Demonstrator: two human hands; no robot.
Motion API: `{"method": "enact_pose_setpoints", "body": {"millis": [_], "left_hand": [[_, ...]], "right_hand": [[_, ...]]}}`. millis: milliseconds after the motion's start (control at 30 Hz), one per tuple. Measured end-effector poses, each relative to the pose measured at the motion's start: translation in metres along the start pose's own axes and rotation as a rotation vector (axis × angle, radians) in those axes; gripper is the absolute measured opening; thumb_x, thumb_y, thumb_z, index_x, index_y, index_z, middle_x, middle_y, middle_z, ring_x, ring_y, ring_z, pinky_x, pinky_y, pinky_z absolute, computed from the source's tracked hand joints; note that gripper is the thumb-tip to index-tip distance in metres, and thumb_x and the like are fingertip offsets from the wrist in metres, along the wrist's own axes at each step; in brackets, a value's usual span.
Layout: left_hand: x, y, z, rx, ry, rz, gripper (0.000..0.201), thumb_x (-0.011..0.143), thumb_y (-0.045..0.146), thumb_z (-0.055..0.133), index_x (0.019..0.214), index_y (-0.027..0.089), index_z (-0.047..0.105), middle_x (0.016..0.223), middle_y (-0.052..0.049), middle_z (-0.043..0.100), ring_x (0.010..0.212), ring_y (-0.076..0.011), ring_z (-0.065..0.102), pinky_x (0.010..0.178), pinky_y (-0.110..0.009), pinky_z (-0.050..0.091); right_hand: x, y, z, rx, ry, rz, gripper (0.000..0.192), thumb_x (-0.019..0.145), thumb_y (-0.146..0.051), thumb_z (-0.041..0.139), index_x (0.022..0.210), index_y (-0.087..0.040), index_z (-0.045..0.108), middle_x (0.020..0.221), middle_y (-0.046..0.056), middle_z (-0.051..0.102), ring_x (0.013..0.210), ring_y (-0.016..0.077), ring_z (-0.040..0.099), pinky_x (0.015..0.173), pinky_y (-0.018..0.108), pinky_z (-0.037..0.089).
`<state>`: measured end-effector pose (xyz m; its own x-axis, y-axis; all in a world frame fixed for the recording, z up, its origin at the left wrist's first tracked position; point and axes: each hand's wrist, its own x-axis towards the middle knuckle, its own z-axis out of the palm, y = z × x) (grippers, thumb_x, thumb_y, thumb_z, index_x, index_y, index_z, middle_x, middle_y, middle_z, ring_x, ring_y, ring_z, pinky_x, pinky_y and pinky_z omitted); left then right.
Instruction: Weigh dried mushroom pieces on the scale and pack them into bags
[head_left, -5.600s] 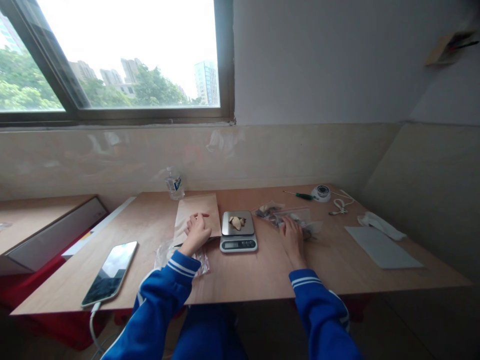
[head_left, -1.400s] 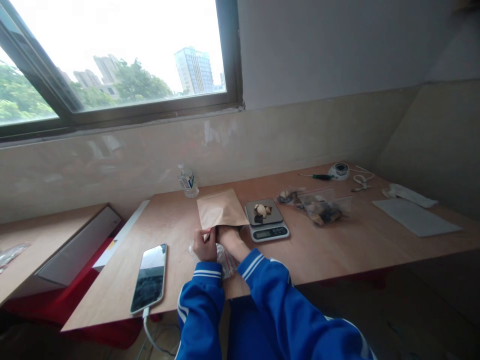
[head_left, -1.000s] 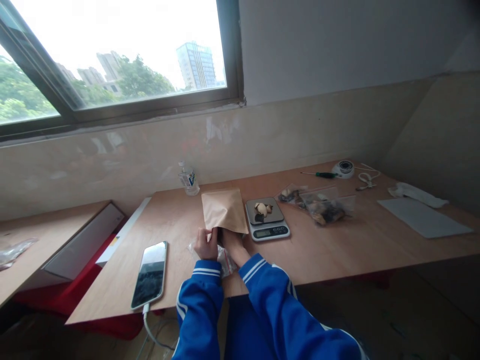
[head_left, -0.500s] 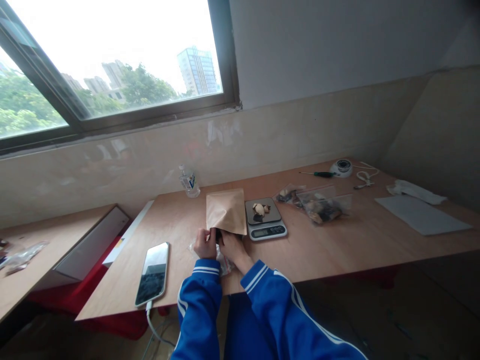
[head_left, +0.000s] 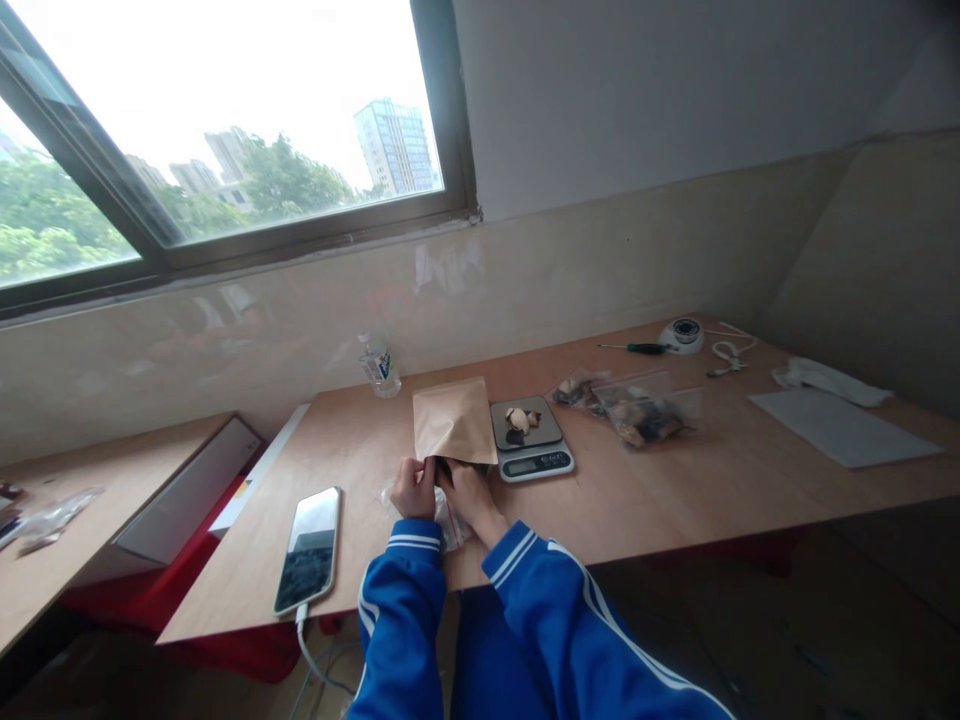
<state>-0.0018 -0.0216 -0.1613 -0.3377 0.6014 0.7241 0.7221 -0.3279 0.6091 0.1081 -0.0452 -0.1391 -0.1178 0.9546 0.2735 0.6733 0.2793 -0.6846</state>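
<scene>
Phone (head_left: pixel 309 550), 1: face up at the table's near left. Cable (head_left: pixel 306 636), plugged into its near end, hangs over the edge; a snagged cable could drag the phone off.

Bottle (head_left: pixel 380 367), 1: clear, upright, behind the paper bag; likely to tip if the bag is shoved back.

Left hand (head_left: pixel 414 490), 1: fingers pinched on the near edge of the paper bag; too hard a pull could crease or tear that edge.

Plastic bag (head_left: pixel 452 528), 1: crumpled, beneath the wrists; a sleeve could catch it and carry it off the near edge.

Paper bag (head_left: pixel 454 415), 1: brown, flat on the table between bottle and scale, mouth toward the person. Contents hidden; if loose, a sharp tilt could spill them.

Right hand (head_left: pixel 469 500), 1: at the mouth, fingertips hidden; whether they grasp anything cannot be told.

Scale (head_left: pixel 534 465), 1: just beside the paper bag; contact unclear. A sideways nudge from bag or wrist could disturb the reading.

Pieces (head_left: pixel 521 420), pale and dark: heaped on its plate; a knock could roll some off.

Zip bags (head_left: pixel 649 412), at least 2: overlapping, right of the scale; seals unclear, so a sweep could scatter their contents.
</scene>
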Motion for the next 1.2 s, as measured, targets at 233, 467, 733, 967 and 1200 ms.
{"method": "enact_pose_setpoints", "body": {"millis": [233,467,733,967,1200], "left_hand": [[0.0016,0.0033,-0.0009,-0.007,-0.004,0.015,0.030,0.078,0.041,0.056,0.058,0.020,0.047,0.056,0.004,0.050,0.049,-0.0091,0.045,0.050,-0.020,0.036],[0.0036,0.0060,-0.0016,0.007,0.000,0.007,0.031,0.077,0.042,0.057,0.057,0.020,0.046,0.055,0.004,0.049,0.049,-0.0091,0.045,0.050,-0.020,0.036],[0.0040,0.0061,-0.0022,0.001,-0.013,-0.010,0.031,0.077,0.043,0.056,0.057,0.021,0.046,0.056,0.004,0.050,0.050,-0.0093,0.045,0.051,-0.020,0.036],[0.0041,0.0016,-0.0003,-0.011,0.015,-0.028,0.030,0.077,0.043,0.058,0.059,0.021,0.046,0.057,0.004,0.050,0.051,-0.0097,0.046,0.053,-0.021,0.038],[0.0050,0.0017,0.0000,-0.024,0.031,-0.031,0.030,0.077,0.041,0.058,0.059,0.021,0.047,0.056,0.004,0.049,0.052,-0.0098,0.046,0.054,-0.021,0.039]], "right_hand": [[-0.0006,0.0039,0.0022,0.087,0.078,-0.083,0.028,0.093,-0.022,0.041,0.113,-0.019,0.061,0.106,0.010,0.069,0.092,0.0225,0.066,0.080,0.029,0.048],[-0.0020,0.0026,0.0002,0.128,0.055,-0.155,0.028,0.090,-0.015,0.042,0.111,-0.018,0.060,0.106,0.009,0.068,0.094,0.0212,0.065,0.081,0.028,0.048],[-0.0054,-0.0008,-0.0039,0.167,0.076,-0.219,0.026,0.091,-0.020,0.040,0.110,-0.017,0.059,0.106,0.010,0.067,0.097,0.0210,0.063,0.084,0.029,0.048],[-0.0058,-0.0004,-0.0003,0.205,0.124,-0.290,0.026,0.087,-0.015,0.043,0.109,-0.014,0.057,0.106,0.012,0.065,0.101,0.0210,0.060,0.091,0.033,0.045],[-0.0064,0.0001,0.0019,0.264,0.141,-0.308,0.028,0.084,-0.013,0.046,0.110,-0.014,0.056,0.106,0.012,0.063,0.102,0.0212,0.058,0.091,0.034,0.046]]}}
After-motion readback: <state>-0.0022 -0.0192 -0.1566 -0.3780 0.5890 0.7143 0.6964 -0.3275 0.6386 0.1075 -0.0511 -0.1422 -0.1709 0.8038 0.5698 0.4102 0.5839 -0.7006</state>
